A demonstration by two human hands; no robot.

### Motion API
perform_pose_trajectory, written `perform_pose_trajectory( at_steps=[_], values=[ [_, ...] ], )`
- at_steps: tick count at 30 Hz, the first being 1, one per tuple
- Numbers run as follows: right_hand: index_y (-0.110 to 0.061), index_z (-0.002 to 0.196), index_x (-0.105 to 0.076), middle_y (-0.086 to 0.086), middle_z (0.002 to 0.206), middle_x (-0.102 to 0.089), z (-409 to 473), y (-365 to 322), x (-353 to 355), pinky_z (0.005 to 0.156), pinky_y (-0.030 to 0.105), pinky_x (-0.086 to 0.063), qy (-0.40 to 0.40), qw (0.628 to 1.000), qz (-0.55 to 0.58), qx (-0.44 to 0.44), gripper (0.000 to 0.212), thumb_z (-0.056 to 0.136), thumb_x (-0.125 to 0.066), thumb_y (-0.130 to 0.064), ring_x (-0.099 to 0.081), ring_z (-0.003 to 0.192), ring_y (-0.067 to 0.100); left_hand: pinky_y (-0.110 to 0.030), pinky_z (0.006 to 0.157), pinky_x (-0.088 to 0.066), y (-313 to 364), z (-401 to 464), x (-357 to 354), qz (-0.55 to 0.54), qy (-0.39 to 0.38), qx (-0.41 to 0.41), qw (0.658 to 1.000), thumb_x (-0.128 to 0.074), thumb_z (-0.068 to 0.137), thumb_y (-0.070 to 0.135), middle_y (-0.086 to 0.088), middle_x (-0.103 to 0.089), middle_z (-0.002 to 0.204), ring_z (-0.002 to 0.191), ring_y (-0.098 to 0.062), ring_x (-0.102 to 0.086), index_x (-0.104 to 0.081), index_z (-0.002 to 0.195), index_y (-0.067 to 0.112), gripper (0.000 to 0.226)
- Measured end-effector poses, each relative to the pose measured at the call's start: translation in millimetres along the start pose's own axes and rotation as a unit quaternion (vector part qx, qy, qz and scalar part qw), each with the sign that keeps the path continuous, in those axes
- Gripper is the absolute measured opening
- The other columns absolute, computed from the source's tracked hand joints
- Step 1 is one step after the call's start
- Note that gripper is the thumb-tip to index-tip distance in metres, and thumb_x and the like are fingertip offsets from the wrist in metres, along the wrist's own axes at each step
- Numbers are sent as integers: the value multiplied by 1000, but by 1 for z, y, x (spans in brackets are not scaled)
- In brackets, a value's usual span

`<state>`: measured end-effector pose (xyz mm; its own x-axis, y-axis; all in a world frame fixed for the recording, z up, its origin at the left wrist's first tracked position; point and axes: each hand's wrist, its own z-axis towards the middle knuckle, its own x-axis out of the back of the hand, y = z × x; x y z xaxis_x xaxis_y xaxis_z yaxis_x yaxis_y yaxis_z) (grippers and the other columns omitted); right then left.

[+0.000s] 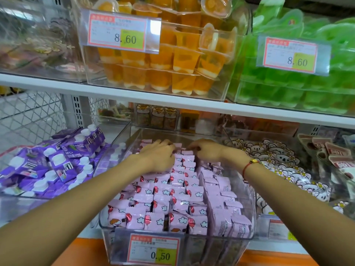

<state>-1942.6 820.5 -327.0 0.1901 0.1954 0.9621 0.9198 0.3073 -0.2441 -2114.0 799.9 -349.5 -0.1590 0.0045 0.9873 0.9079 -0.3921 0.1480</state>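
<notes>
My left hand and right hand, nearly touching at mid-frame, each pinched pink packets at the back of the clear bin; I judged gentle, even squeezing best for squaring the rows.

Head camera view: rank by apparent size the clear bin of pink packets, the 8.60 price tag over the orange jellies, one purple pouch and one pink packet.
1. clear bin
2. 8.60 price tag
3. purple pouch
4. pink packet, front row
Distances from the camera differ, so this ranks looks only.
</notes>
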Motion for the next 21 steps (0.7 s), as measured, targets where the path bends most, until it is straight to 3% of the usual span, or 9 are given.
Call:
perform_pose_trajectory(
  at_steps=[3,5,7,10,15,18,21],
  values=[
    [-17,134,-49,3,140,-49,-37,1,8,105,29,-37,86,995,0,42,42,94,-42,-7,-48,126,19,-38,104,-31,7,-18,7,1,6,-1,1000,-32,100,29,-1,-29,151,133,-23,-31,-30,145,23,45],
    [-23,128,-54,-2,132,-55,-74,1,2,96,31,-44,151,986,-27,67,35,94,-48,-15,-58,107,12,-37,107,-29,18,-39,13,-9,34,-15,999,-33,100,29,2,-27,152,135,-20,-29,-27,146,24,46],
    [-30,118,-57,-8,117,-59,-114,-1,-14,83,28,-46,194,976,-53,87,26,92,-52,-25,-56,85,5,-34,108,-31,32,-67,12,-27,83,-46,995,-34,100,31,5,-31,149,134,-17,-31,-33,143,23,44],
    [-34,104,-58,-12,98,-61,-161,-10,-38,75,27,-42,199,974,-52,96,14,92,-50,-37,-55,86,7,-31,103,-33,57,-113,1,-74,118,-96,986,-35,98,40,13,-38,142,128,-10,-35,-39,136,30,39],
    [-26,114,-62,-5,107,-58,-189,-17,-47,87,32,-40,179,973,-83,123,29,95,-44,-41,-53,102,15,-16,105,-7,67,-144,-23,-31,95,-164,981,-25,99,49,22,-28,147,131,1,-19,-25,144,39,46],
    [-26,118,-57,-6,109,-57,-201,-16,-53,82,26,-37,189,971,-95,114,35,93,-45,-47,-52,103,14,-20,106,-18,57,-147,-25,-40,89,-144,985,-24,97,53,23,-37,140,129,0,-25,-32,139,42,44],
    [-25,119,-52,-6,107,-54,-204,-17,-60,75,22,-28,208,969,-87,103,34,93,-47,-46,-49,101,14,-25,97,-32,51,-145,-19,-68,88,-123,986,-32,94,57,24,-50,124,117,-2,-40,-45,129,42,40]
  ],
)
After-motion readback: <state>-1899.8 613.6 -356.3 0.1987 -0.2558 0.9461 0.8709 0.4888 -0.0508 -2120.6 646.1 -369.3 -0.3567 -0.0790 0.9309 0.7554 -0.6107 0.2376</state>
